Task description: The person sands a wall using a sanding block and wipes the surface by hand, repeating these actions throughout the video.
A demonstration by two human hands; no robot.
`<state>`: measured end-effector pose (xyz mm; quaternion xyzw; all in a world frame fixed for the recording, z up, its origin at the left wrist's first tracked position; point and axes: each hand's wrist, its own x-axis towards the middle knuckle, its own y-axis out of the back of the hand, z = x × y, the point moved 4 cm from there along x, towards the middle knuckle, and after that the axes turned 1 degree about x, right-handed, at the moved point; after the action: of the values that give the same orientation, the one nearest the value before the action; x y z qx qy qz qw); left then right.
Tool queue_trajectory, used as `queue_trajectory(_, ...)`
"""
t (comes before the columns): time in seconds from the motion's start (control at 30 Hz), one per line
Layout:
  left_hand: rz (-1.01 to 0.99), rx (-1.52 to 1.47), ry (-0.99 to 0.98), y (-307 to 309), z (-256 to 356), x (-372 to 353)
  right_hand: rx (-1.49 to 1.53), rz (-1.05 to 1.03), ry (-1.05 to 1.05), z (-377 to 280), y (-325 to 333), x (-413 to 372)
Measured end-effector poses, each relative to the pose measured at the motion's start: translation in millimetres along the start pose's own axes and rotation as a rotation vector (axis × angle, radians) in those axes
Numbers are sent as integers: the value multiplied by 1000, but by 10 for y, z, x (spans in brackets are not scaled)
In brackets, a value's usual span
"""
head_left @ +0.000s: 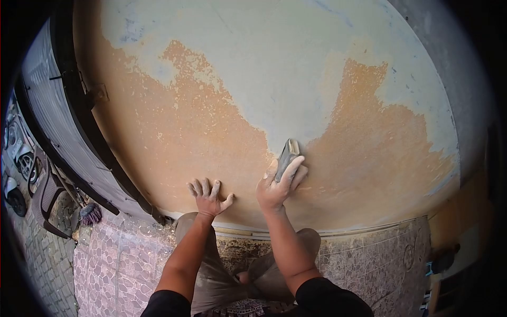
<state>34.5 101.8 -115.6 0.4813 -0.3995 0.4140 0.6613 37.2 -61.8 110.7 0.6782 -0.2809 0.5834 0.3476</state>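
My right hand grips a sanding block, which looks like a pale core wrapped in dark sandpaper. The block is tilted upright against the wall, close to where bare pale plaster meets orange paint. Lower and to the left, my left hand lies on the orange part of the wall with its fingers spread. Whitish dust coats the fingers of both hands. The face of the block towards the wall is hidden.
A dark-framed gate or shutter borders the wall on the left. Beyond it are a woven chair, a broom head and parked motorbikes. Patterned floor tiles lie beneath my bent legs, with crumbs along the wall's foot.
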Motion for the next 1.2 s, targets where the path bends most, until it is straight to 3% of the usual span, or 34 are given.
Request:
queue_trajectory(0.07, 1, -4, -7, 24, 16, -22, -100, -69, 139, 197, -47, -828)
queue_trajectory(0.17, 14, 0, -12, -8, 18, 59, -5, -177, 52, 197, 65, -914)
queue_trajectory(0.3, -35, -12, 32, 34, 52, -66, 75, -69, -110, -18, 94, 326)
queue_trajectory(0.37, -40, -4, 32, 10, 20, -34, 109, -19, -122, -19, 81, 565)
queue_trajectory(0.53, -36, 8, 13, 18, 17, -15, -37, -85, 152, 275, -27, -846)
queue_trajectory(0.63, -5, -13, 10, 22, 46, 11, 1, -165, 20, 239, 100, -608)
queue_trajectory(0.73, -28, -4, 22, 26, 41, -25, 36, -40, -156, 143, 198, 390)
queue_trajectory(0.83, -23, 7, 14, 27, 31, -28, 144, 51, -200, 114, 163, 616)
queue_trajectory(0.93, -12, 13, -1, 20, 19, 4, -64, -71, 91, 214, 37, -370)
queue_trajectory(1.0, 3, 13, -3, 25, 32, -7, 17, -169, 153, 204, 72, -787)
queue_trajectory(1.1, -17, 10, 17, -21, 39, -2, 29, -185, 95, 237, 110, -577)
queue_trajectory(1.2, -23, 19, 18, -6, 23, -38, 10, -107, -37, 94, 146, 338)
